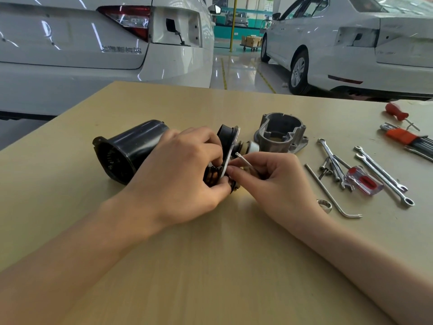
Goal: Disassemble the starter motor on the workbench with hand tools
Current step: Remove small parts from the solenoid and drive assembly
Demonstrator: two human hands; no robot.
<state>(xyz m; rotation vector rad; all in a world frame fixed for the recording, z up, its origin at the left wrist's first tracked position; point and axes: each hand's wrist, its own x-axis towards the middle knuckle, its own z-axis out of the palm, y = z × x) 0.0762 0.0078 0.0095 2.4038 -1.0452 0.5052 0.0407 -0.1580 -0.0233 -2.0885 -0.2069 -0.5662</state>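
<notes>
A black cylindrical motor casing (127, 148) lies on its side on the tan workbench (210, 266). To its right, my left hand (180, 174) grips the starter's inner assembly (228, 141), a black part with a metal plate and a white-tipped shaft. My right hand (271, 177) pinches a thin metal tool (243, 159) whose tip points at the plate. The grey aluminium nose housing (281, 134) stands apart behind my right hand.
Right of my hands lie a long L-shaped key (332, 193), a metal ring (324, 205), loose bolts, several wrenches (384, 177), a clear-and-red screwdriver handle (364, 180), an orange hex key set (407, 138) and a red screwdriver (397, 112). Two white cars stand beyond the bench.
</notes>
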